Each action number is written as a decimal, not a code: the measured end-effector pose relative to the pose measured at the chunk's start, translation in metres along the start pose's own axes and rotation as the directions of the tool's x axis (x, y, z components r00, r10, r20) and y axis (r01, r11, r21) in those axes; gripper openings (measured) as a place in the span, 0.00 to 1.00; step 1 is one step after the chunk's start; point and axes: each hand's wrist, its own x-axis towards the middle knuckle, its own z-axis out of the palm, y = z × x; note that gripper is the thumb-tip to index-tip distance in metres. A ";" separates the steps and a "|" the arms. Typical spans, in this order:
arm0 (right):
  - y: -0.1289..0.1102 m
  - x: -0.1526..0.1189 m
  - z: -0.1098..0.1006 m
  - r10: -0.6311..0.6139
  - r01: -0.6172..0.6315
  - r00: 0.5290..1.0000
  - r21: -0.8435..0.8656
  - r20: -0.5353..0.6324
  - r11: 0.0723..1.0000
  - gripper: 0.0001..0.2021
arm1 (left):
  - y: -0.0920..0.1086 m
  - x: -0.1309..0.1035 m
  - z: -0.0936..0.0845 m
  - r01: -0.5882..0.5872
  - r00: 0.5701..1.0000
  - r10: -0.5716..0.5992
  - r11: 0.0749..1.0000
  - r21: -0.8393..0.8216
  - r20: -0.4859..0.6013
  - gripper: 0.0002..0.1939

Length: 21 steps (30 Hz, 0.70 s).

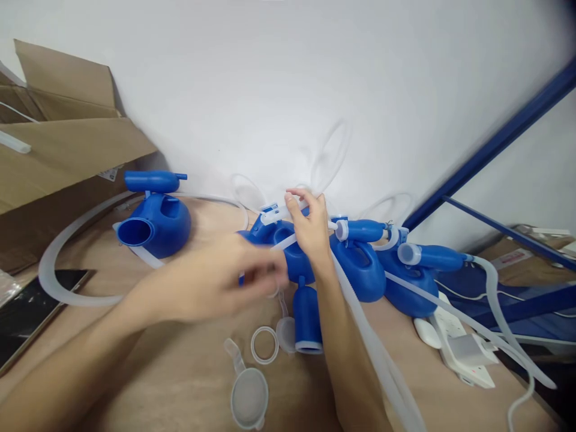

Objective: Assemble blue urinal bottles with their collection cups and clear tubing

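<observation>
Currently, in the head view, we are keeping both hands over the blue bottle [299,264], which is standing on the table [189,384] near the wall, in the middle of the row. Our right hand [311,225] is bending its thumb and forefinger close together beside a pale strip [272,216]; the hand itself is hiding whether the strip is being gripped, so we are leaving that open. Our left hand [240,276] is showing as a blur in front of the bottle, its fingers partly curled, and we cannot tell whether they are holding anything.

Nearer us, a blue cylinder [307,315], a white ring [264,345] and a tabbed cap [249,397] are lying loose. In our judgement, we are risking knocking them if our left wrist drops, the ring being light and likely to slide. A long clear tube [360,324] is running past our right forearm; a snagging sleeve or elbow could be tugging it and tipping a bottle. To the right, another tube [450,309] is crossing above the power strip [468,354], so a careless pull could be disturbing the plug there.
</observation>
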 end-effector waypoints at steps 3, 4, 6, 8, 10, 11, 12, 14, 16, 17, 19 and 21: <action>0.002 -0.001 0.001 0.031 -0.030 0.999 -0.077 0.014 0.997 0.16 | -0.034 0.013 0.005 0.496 0.851 -0.411 0.833 0.246 -0.326 0.18; 0.003 -0.001 0.001 0.041 -0.038 0.999 -0.095 0.029 0.995 0.17 | -0.049 0.019 0.013 0.575 0.814 -0.498 0.762 0.297 -0.299 0.21; 0.005 -0.001 0.000 0.060 -0.053 0.997 -0.117 0.049 0.992 0.17 | -0.075 0.029 0.029 0.573 0.812 -0.573 0.751 0.329 -0.108 0.28; 0.005 0.002 -0.001 0.082 -0.072 0.994 -0.138 0.069 0.988 0.18 | -0.091 0.033 0.038 0.539 0.828 -0.560 0.781 0.317 -0.028 0.27; 0.005 0.008 -0.001 0.116 -0.091 0.985 -0.183 0.129 0.979 0.19 | -0.099 0.030 0.038 0.504 0.851 -0.526 0.811 0.297 -0.007 0.23; 0.004 0.013 0.000 0.136 -0.097 0.974 -0.211 0.179 0.973 0.20 | -0.101 0.027 0.036 0.487 0.861 -0.509 0.825 0.289 0.002 0.23; 0.002 0.018 0.001 0.158 -0.101 0.959 -0.238 0.236 0.966 0.21 | -0.102 0.022 0.033 0.470 0.871 -0.491 0.839 0.274 0.011 0.24; -0.001 0.029 0.003 0.193 -0.093 0.920 -0.286 0.342 0.954 0.21 | -0.107 0.010 0.028 0.445 0.887 -0.461 0.869 0.217 0.028 0.26; -0.004 0.038 0.006 0.203 -0.071 0.897 -0.325 0.393 0.943 0.21 | -0.115 -0.003 0.026 0.431 0.898 -0.439 0.893 0.133 0.039 0.28; -0.004 0.042 0.008 0.206 -0.063 0.894 -0.344 0.399 0.937 0.20 | -0.120 -0.009 0.025 0.421 0.904 -0.426 0.903 0.087 0.043 0.28; -0.004 0.045 0.012 0.232 -0.078 0.881 -0.359 0.411 0.930 0.20 | -0.129 -0.017 0.026 0.394 0.918 -0.394 0.919 0.007 0.039 0.27; -0.001 0.042 0.019 0.277 -0.129 0.840 -0.325 0.466 0.937 0.19 | -0.134 -0.022 0.027 0.372 0.928 -0.372 0.928 -0.036 0.018 0.25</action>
